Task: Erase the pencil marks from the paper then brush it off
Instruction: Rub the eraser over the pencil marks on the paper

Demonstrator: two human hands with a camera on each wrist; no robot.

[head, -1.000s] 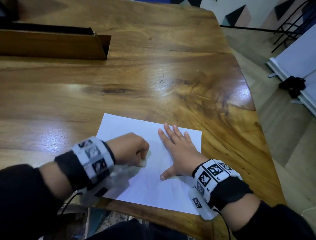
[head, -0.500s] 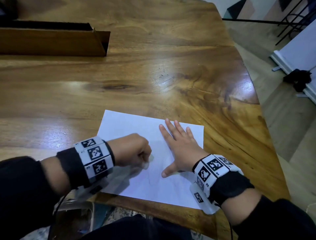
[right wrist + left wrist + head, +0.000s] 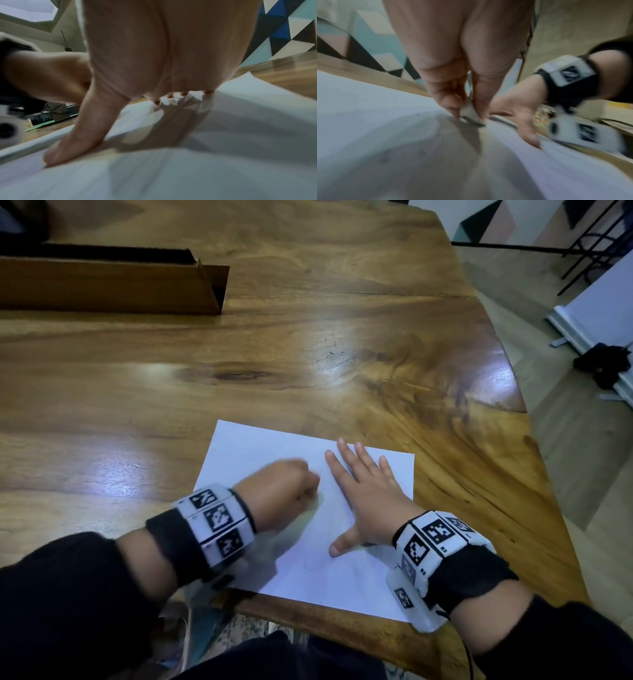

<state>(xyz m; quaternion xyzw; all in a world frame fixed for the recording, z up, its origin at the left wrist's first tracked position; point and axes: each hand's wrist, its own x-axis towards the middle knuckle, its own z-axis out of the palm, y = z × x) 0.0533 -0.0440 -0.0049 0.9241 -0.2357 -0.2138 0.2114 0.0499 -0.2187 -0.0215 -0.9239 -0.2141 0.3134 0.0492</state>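
Head view: the erasing step is under way; the paper (image 3: 308,508) lies at the tabletop's (image 3: 308,337) near edge, the right hand (image 3: 363,498) flat on it, fingers straight. The left hand (image 3: 281,491), fisted, sits slightly farther up the sheet than half a second ago. Left wrist view: the left hand pinches an eraser (image 3: 470,115) against the paper. Right wrist view: the palm pins the sheet. Next, judged: rub out the remaining faint marks, then brush.

Small print "R3" and "R2" on the right wrist band (image 3: 442,546), beside its black-and-white square marker codes, similar codes on the left wrist band (image 3: 215,520) too blurred to read
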